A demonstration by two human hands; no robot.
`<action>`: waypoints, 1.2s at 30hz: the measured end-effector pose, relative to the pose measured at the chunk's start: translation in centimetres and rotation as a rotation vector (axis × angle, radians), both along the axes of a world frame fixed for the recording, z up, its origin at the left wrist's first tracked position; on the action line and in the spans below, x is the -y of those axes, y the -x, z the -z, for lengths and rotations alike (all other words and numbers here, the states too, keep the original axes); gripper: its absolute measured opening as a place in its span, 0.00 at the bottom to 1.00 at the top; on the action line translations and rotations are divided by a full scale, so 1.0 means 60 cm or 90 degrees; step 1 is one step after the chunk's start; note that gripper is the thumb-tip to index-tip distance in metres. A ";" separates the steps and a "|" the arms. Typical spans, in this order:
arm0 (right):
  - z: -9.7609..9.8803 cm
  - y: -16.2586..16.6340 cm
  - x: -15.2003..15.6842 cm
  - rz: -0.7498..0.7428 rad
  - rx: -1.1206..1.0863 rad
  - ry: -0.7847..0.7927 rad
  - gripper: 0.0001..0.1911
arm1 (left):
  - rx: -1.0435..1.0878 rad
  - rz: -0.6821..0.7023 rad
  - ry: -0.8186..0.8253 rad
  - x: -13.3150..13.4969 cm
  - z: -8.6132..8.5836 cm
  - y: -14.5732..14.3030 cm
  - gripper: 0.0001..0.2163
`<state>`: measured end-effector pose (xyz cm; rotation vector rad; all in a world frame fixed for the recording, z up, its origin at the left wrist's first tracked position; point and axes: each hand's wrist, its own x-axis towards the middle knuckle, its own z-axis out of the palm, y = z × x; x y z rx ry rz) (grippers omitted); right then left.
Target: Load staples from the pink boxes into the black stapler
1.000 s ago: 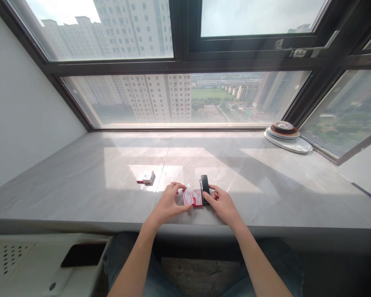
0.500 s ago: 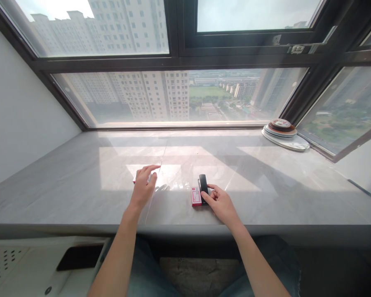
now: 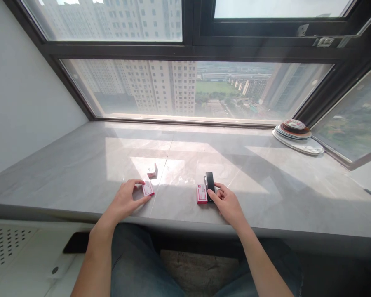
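My left hand (image 3: 125,201) has its thumb and fingertips at opposite edges of a small red-and-white box (image 3: 148,188) lying on the stone sill. Just behind that box stands another small white box with red edges (image 3: 152,170). My right hand (image 3: 228,203) grips a black stapler (image 3: 210,181) from its right side, thumb on the near part and fingers behind. Against the stapler's left side rests a larger red-and-white box (image 3: 201,194), label facing up.
A stack of plates (image 3: 297,134) sits in the far right corner of the sill (image 3: 80,173), by the window. Below the front edge at left is a white perforated panel (image 3: 18,255) with a dark object (image 3: 76,242) on it.
My left hand has moved left and nearer me, onto the small box, uncovering the other small box behind it. My right hand stays on the stapler. The view has shifted slightly.
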<state>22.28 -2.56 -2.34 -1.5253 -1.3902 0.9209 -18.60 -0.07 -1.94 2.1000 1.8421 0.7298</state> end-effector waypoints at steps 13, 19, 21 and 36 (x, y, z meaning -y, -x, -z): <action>-0.009 -0.001 0.002 -0.012 0.012 -0.010 0.32 | 0.175 0.307 0.016 0.003 -0.068 -0.306 0.26; -0.003 -0.014 -0.002 -0.039 0.025 -0.018 0.30 | 0.193 0.313 0.033 -0.024 -0.032 -0.340 0.32; -0.006 -0.017 0.000 -0.052 0.031 -0.002 0.33 | 0.200 0.312 0.032 -0.027 -0.024 -0.346 0.33; -0.039 -0.028 0.012 -0.118 0.018 0.071 0.41 | -0.018 -0.181 -0.173 -0.074 -0.048 -0.152 0.25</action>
